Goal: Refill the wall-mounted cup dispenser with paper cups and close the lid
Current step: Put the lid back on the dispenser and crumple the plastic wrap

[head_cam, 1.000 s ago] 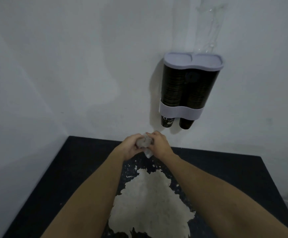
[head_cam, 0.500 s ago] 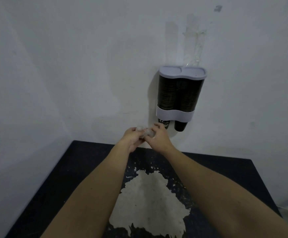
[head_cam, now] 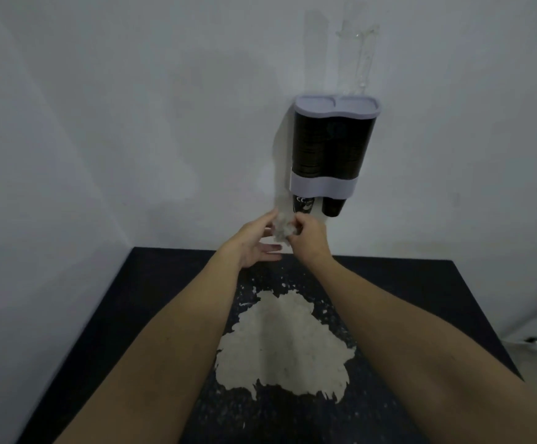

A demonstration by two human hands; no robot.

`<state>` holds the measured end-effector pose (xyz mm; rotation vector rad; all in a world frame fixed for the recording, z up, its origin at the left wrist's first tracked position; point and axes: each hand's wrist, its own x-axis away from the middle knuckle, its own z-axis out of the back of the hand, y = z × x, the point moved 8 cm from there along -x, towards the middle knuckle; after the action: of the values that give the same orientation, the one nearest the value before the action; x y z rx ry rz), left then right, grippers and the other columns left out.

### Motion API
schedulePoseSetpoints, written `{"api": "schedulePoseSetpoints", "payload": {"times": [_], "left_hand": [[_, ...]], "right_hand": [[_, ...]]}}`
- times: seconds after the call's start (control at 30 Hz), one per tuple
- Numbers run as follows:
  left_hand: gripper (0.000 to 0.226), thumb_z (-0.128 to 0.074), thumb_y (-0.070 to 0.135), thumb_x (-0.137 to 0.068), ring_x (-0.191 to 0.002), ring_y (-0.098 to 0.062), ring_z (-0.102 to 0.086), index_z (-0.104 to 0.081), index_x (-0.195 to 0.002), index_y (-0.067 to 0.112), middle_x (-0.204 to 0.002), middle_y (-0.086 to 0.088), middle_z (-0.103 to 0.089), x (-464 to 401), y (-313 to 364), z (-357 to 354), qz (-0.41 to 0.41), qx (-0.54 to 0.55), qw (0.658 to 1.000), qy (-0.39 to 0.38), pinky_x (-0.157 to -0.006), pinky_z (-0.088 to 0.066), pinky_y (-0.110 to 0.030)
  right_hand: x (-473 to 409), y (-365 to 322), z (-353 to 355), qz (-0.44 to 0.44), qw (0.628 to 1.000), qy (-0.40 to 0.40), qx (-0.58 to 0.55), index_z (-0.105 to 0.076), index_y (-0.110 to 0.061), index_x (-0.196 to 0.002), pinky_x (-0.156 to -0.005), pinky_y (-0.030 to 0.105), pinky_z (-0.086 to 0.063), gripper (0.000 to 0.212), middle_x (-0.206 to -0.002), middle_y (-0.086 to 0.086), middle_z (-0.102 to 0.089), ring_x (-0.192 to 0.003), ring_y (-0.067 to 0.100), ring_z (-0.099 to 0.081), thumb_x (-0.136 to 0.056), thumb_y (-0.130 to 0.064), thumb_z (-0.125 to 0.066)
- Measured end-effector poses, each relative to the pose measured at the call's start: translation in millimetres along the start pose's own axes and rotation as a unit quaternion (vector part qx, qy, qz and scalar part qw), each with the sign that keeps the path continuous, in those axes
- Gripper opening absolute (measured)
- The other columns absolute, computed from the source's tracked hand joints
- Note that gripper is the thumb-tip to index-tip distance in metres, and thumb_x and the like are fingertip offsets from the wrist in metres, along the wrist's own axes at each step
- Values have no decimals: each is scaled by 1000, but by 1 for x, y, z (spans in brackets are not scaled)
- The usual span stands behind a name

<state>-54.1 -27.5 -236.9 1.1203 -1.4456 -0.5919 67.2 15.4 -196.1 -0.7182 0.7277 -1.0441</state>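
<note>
The twin-tube cup dispenser (head_cam: 331, 149) hangs on the white wall, both tubes full of dark paper cups. Its grey lid (head_cam: 336, 106) lies flat and shut on top. Two cup bottoms (head_cam: 317, 205) poke out below the grey band. Just below and left of them, both hands meet around a crumpled clear plastic wrapper (head_cam: 282, 228). My right hand (head_cam: 309, 238) pinches the wrapper with closed fingers. My left hand (head_cam: 256, 240) touches it with the thumb, its other fingers spread loosely underneath.
A dark table (head_cam: 171, 283) with a large worn pale patch (head_cam: 280, 344) stands against the wall under my forearms. A clear plastic strip (head_cam: 358, 59) sticks to the wall above the dispenser. Floor shows at the far right.
Both hands have risen from table height toward the dispenser's underside. The left hand's fingers have loosened and spread, while the right keeps pinching the wrapper. The view has pulled back slightly.
</note>
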Motion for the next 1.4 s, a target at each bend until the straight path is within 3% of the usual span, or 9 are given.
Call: {"api": "schedulePoseSetpoints", "payload": {"times": [0.27,0.47,0.57,0.7,0.87,1.0,1.1,1.2,1.4], "left_hand": [[16,-67,11,-94,-98,-24,-68,-55,-104,8,-114,-20,-68,11,-28,16,-51,23,995,81,-87,-59,-39],[17,-72,6,-89,-88,-21,-69,-59,-101,7,-102,-15,-69,23,-50,36,-90,3,979,183,-83,-60,-35],[18,-77,14,-86,-86,-25,-70,-60,-82,8,-91,-18,-70,28,-59,26,-105,-11,972,212,-86,-61,-38],[26,-71,30,-90,-98,-30,-71,-69,-90,4,-96,-15,-70,27,-82,8,-84,63,978,178,-93,-57,-43],[15,-62,20,-98,-92,-25,-73,-58,-98,6,-107,-18,-71,15,-119,14,-68,186,974,110,-74,-61,-35],[12,-66,3,-93,-79,-21,-73,-58,-102,4,-97,-17,-71,-1,-144,52,-94,211,960,161,-62,-59,-30],[28,-64,-4,-92,-89,-25,-72,-54,-117,4,-107,-20,-69,-9,-164,88,-102,165,959,206,-63,-61,-31],[35,-63,-8,-91,-95,-25,-71,-52,-123,3,-115,-20,-66,-9,-181,106,-102,89,974,180,-67,-62,-28],[26,-68,-3,-88,-88,-20,-75,-66,-113,4,-102,-12,-75,13,-221,101,-99,-23,993,59,-74,-59,-27]], "right_hand": [[25,22,-32,9,993,-92,-72,-58,-16,-93,-73,32,-53,17,-101,5,-62,-88,19,-62,-86,-25,-71],[50,36,-45,-5,961,-218,-170,-25,-23,-160,-105,20,-46,84,-138,-2,-60,-125,6,-58,-92,-26,-74],[52,35,-36,26,983,-154,-97,-49,-11,-150,-110,23,-42,63,-144,6,-59,-130,14,-56,-92,-14,-74],[57,41,-31,18,997,-56,-53,-75,-11,-116,-93,33,-57,29,-106,6,-75,-94,15,-67,-91,0,-65],[68,60,-68,-11,997,1,-82,-70,-14,-80,-68,44,-58,19,-72,-1,-68,-69,16,-66,-95,-25,-66],[78,74,-115,0,993,-13,-116,-73,-20,-104,-77,38,-60,12,-89,-3,-72,-83,13,-68,-96,-21,-65],[86,92,-155,32,980,-147,-127,-47,-24,-149,-98,24,-50,60,-135,-3,-62,-121,8,-58,-93,-9,-66],[97,108,-166,113,970,-193,-91,-31,-20,-159,-116,25,-35,77,-158,1,-43,-142,11,-42,-93,-8,-70],[135,117,-159,231,957,-168,42,-61,-16,-140,-99,15,-43,61,-127,3,-71,-115,12,-65,-83,-22,-83]]}}
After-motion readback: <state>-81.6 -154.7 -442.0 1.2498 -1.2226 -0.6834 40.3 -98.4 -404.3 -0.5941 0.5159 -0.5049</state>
